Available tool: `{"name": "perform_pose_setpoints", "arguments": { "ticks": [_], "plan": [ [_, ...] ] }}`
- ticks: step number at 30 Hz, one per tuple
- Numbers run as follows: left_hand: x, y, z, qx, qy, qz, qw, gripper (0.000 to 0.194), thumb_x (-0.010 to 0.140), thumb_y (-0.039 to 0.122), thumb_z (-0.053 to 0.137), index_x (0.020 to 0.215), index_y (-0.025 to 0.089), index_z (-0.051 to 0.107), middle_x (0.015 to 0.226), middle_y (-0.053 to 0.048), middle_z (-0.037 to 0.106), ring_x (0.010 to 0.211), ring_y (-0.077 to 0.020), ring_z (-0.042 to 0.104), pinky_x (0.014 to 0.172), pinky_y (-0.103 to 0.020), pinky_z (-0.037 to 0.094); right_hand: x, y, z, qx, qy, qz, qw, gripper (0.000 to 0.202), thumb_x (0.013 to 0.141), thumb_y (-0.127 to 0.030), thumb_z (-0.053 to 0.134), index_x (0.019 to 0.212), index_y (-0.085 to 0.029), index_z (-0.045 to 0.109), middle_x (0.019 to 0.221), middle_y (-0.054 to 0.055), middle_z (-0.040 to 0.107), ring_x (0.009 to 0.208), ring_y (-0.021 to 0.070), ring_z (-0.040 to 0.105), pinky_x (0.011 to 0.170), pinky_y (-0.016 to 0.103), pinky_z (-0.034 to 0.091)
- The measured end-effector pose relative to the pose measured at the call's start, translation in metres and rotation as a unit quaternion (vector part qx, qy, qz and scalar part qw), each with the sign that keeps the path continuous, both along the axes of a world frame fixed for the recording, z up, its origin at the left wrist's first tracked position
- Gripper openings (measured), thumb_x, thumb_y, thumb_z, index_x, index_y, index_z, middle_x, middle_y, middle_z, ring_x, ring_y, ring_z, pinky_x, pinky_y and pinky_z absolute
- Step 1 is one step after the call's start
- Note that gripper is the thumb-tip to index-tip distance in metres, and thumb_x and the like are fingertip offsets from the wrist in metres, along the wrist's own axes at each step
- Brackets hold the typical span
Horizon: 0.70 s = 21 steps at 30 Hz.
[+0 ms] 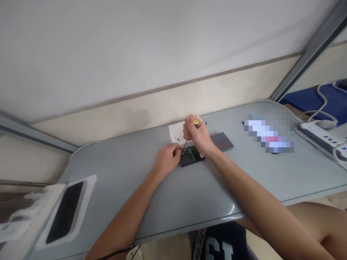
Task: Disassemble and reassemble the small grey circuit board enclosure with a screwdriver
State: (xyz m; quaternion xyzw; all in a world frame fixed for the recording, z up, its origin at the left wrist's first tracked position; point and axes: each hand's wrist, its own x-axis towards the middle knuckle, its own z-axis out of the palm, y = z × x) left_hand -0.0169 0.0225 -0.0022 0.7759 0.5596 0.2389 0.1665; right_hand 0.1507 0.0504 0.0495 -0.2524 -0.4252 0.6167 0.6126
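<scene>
A dark case with a green circuit board (193, 154) lies on the grey table, between and just below my hands. My right hand (195, 133) is wrapped round a screwdriver (196, 123) with a yellow and black handle; its thin shaft slants down to the board's upper left part. At the case's left end, my left hand (169, 157) has its fingers closed on the edge near the shaft's tip. Behind the case is a white paper (175, 131) with several small dark screws (178, 139). A dark grey box or cover (223, 140) sits to the right, partly behind my right wrist.
A pixelated phone-like object (267, 135) lies at the right of the table (121, 162). Beyond it is a white power strip (322, 137) with cables. At the left, a black tray-like object (65, 211) rests on white paper. A wall stands behind.
</scene>
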Motion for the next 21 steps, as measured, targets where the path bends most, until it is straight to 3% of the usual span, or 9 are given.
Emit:
{"name": "perform_pose_setpoints", "arguments": {
  "ticks": [4, 8, 12, 14, 18, 21],
  "plan": [
    [0.0, 0.0, -0.001, 0.009, 0.006, -0.005, 1.0, 0.027, 0.092, 0.013, 0.051, 0.096, 0.024, 0.075, 0.092, 0.0, 0.079, 0.076, -0.0164, 0.068, 0.073, -0.028, 0.048, 0.002, 0.002, 0.0, 0.004, 0.031, 0.025, 0.999, 0.043, 0.096, -0.065, 0.056, 0.094, -0.022, 0.064, 0.066, -0.003, 0.04, 0.055, 0.0109, 0.037, 0.054, 0.029, 0.034],
    [0.001, 0.001, 0.0, 0.011, 0.004, -0.004, 1.0, 0.026, 0.093, 0.014, 0.052, 0.096, 0.024, 0.075, 0.092, 0.0, 0.079, 0.077, -0.0162, 0.068, 0.073, -0.028, 0.048, 0.005, 0.005, -0.002, 0.004, 0.025, 0.017, 1.0, 0.038, 0.09, -0.058, 0.07, 0.082, -0.023, 0.059, 0.072, -0.001, 0.048, 0.063, 0.0123, 0.047, 0.057, 0.029, 0.037],
    [0.001, 0.0, 0.001, 0.009, 0.002, -0.008, 1.0, 0.025, 0.093, 0.014, 0.051, 0.094, 0.023, 0.074, 0.089, 0.0, 0.078, 0.075, -0.0159, 0.068, 0.072, -0.027, 0.047, 0.005, 0.006, -0.002, -0.021, 0.032, 0.021, 0.999, 0.052, 0.085, -0.058, 0.077, 0.072, -0.024, 0.041, 0.064, -0.006, 0.034, 0.055, 0.0097, 0.034, 0.052, 0.027, 0.03],
    [0.001, -0.001, 0.001, 0.009, 0.002, -0.011, 1.0, 0.025, 0.093, 0.014, 0.051, 0.093, 0.023, 0.074, 0.09, -0.001, 0.078, 0.075, -0.0161, 0.068, 0.072, -0.027, 0.047, 0.005, 0.007, -0.001, -0.019, 0.03, 0.007, 0.999, 0.054, 0.085, -0.062, 0.076, 0.072, -0.024, 0.039, 0.062, -0.007, 0.028, 0.053, 0.0094, 0.027, 0.051, 0.027, 0.028],
    [0.0, 0.0, 0.0, 0.012, 0.0, -0.01, 1.0, 0.026, 0.092, 0.013, 0.051, 0.093, 0.023, 0.075, 0.091, -0.001, 0.078, 0.075, -0.0161, 0.068, 0.072, -0.028, 0.047, 0.008, 0.007, 0.0, -0.02, 0.048, 0.025, 0.998, 0.049, 0.089, -0.072, 0.063, 0.086, -0.023, 0.059, 0.067, -0.004, 0.039, 0.057, 0.0113, 0.037, 0.055, 0.029, 0.036],
    [-0.001, 0.001, -0.001, 0.013, -0.009, -0.011, 1.0, 0.026, 0.092, 0.013, 0.052, 0.094, 0.024, 0.075, 0.092, 0.0, 0.079, 0.076, -0.0163, 0.068, 0.073, -0.028, 0.048, 0.01, 0.004, 0.002, -0.022, 0.053, 0.047, 0.997, 0.038, 0.088, -0.06, 0.072, 0.09, -0.022, 0.064, 0.077, -0.001, 0.05, 0.066, 0.0124, 0.049, 0.062, 0.029, 0.042]
  ]
}}
